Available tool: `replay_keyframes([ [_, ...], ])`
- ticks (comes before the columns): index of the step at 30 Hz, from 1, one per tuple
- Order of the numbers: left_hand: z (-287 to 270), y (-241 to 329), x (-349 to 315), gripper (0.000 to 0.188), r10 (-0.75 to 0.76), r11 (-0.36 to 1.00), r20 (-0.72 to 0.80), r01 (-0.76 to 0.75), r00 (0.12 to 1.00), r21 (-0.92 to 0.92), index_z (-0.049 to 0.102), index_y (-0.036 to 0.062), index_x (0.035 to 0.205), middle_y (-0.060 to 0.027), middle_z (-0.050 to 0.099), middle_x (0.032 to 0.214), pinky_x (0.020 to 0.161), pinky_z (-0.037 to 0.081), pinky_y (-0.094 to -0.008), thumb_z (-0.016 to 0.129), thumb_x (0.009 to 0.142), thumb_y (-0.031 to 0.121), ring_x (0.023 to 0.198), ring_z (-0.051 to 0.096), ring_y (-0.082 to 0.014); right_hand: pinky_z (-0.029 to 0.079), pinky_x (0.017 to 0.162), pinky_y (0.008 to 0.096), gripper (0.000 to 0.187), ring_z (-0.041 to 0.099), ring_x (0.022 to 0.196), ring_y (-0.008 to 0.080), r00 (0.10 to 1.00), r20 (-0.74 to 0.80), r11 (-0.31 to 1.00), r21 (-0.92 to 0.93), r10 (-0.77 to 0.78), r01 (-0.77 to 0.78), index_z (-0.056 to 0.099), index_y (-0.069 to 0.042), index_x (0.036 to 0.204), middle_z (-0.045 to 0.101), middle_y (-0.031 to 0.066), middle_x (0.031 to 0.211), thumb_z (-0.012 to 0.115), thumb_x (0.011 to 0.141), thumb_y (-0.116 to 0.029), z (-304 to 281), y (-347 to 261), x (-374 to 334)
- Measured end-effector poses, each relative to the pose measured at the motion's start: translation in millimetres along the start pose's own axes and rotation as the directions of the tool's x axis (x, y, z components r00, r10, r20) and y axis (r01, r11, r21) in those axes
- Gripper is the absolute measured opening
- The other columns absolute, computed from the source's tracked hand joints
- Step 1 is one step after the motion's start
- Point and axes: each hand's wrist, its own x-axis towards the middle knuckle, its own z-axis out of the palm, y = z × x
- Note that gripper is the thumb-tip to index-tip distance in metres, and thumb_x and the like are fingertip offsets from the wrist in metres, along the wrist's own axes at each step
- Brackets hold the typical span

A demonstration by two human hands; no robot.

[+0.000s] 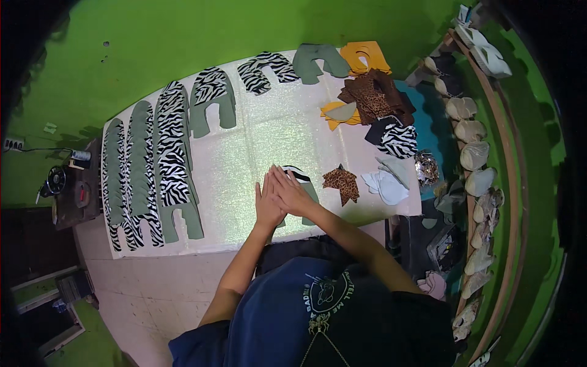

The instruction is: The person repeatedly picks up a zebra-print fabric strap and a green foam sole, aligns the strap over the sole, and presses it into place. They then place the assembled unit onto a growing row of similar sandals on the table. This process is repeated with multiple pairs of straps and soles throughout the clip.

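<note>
My left hand (268, 205) lies flat with its fingers stretched out toward the far side of the table. Across it rests my right hand (290, 194), also flat with fingers extended, its palm pressed on the left. Both are over a U-shaped green shoe upper piece (310, 197) with a black and white edge (298, 174), near the front edge of the table. My hands cover much of that piece. Just to the right lies a small leopard-print cut piece (341, 185), apart from my hands. Neither hand visibly grips anything.
Overlapping rows of green and zebra-print pieces (172, 156) fill the left of the white table (260, 131). Brown leopard-print (374, 98), yellow (365, 58) and pale grey pieces (388, 186) lie at right. A wooden rack (489, 104) of shoe forms stands beyond; a small fan (56, 179) sits left.
</note>
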Motion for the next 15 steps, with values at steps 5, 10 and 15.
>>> replay_keyframes([
  [5, 5, -5, -2, 0.070, 0.003, 0.999, -0.017, -0.003, 1.000, 0.034, 0.017, 0.0014, 0.141, -0.0165, 0.017, 0.146, 0.108, 0.008, -0.0484, 0.042, 0.083, 0.033, 0.136, 0.017, -0.0291, 0.007, 0.110, 0.0425, 0.068, 0.010, 0.136, 0.0311, 0.999, -0.045, 0.991, -0.132, -0.026, 0.020, 0.016, 0.003, 0.139, 0.012, 0.0210, 0.146, 0.037, 0.088, -0.038, 7, 3, 0],
  [10, 4, -2, -1, 0.066, -0.009, 1.000, -0.038, 0.010, 0.999, 0.027, 0.019, 0.0012, 0.140, -0.0176, 0.020, 0.145, 0.107, 0.011, -0.0496, 0.040, 0.083, 0.027, 0.134, 0.020, -0.0308, 0.009, 0.109, 0.0416, 0.068, 0.015, 0.135, 0.0308, 0.995, -0.097, 0.979, -0.204, -0.012, -0.008, 0.021, 0.005, 0.137, 0.019, 0.0215, 0.144, 0.037, 0.089, -0.040, 6, 7, -8],
  [15, 3, -3, -2, 0.063, 0.015, 1.000, -0.067, -0.016, 0.998, -0.002, 0.022, -0.0002, 0.138, -0.0183, 0.021, 0.145, 0.107, 0.011, -0.0496, 0.039, 0.082, 0.021, 0.134, 0.020, -0.0307, 0.013, 0.109, 0.0415, 0.069, 0.019, 0.134, 0.0313, 0.982, -0.184, 0.974, -0.216, 0.031, -0.071, 0.025, 0.006, 0.135, 0.022, 0.0221, 0.143, 0.036, 0.090, -0.045, 5, 12, -18],
])
